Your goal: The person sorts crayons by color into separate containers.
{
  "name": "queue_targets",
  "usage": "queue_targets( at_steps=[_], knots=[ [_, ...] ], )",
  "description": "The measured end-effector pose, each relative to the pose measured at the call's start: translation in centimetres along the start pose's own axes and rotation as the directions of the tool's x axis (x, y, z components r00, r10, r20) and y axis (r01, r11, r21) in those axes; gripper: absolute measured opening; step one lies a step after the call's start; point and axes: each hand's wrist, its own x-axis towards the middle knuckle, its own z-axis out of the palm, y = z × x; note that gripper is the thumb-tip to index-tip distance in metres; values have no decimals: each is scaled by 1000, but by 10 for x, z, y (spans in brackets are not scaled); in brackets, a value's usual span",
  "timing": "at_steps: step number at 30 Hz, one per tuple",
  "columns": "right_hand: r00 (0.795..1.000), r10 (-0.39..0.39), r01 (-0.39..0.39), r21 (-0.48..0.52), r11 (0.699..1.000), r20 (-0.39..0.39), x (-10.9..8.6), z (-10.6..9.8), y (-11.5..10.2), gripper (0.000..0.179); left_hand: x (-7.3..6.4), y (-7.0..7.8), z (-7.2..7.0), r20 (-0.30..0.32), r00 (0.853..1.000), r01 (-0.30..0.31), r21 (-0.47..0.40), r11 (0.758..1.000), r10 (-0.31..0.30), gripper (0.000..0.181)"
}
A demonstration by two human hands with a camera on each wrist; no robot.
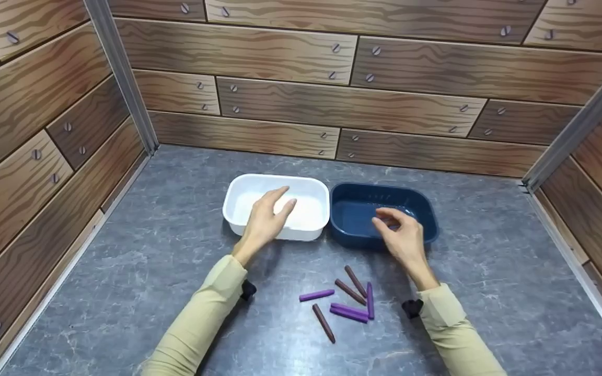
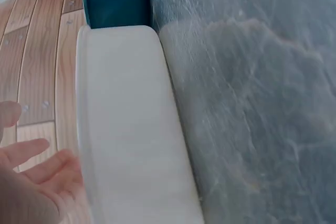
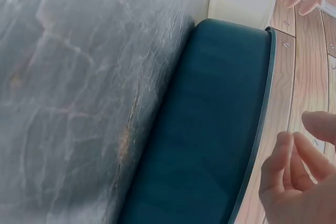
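My left hand hovers over the white bin, fingers spread and nothing in them. Over the dark blue bin is my right hand, its fingers loosely bent and the thumb apart from them. The right wrist view shows no object between that thumb and the fingers. Nearer to me on the table lie purple crayons and brown crayons, several in all. Two purple ones lie side by side, touching. No crayon shows inside the visible part of either bin.
Both bins stand side by side on a grey marbled tabletop. Wood-patterned panels rise behind them and along the left and right sides, with metal posts at the corners.
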Motion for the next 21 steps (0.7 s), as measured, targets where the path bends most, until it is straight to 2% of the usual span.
queue_targets(
  at_steps=[4,7,10,12,16,21],
  knots=[
    [997,68,-69,37,997,48,-2,-1,2,23,0,-8,-4,-30,999,38,-103,994,-41,43],
    [989,112,-121,90,989,98,-4,-2,3,25,2,-15,-7,-67,995,63,-143,988,-74,40],
    [979,122,-148,160,976,165,-6,-5,5,28,5,-21,-13,-97,989,89,-179,980,-107,38],
    [971,100,-145,203,968,216,-8,-6,6,29,6,-26,-18,-113,985,103,-198,975,-127,36],
    [944,37,-137,288,948,327,-13,-8,9,27,7,-35,-29,-152,974,134,-219,966,-170,33],
    [888,-7,-155,314,937,460,-19,-9,16,26,8,-45,-41,-215,950,170,-252,953,-226,31]
  ],
)
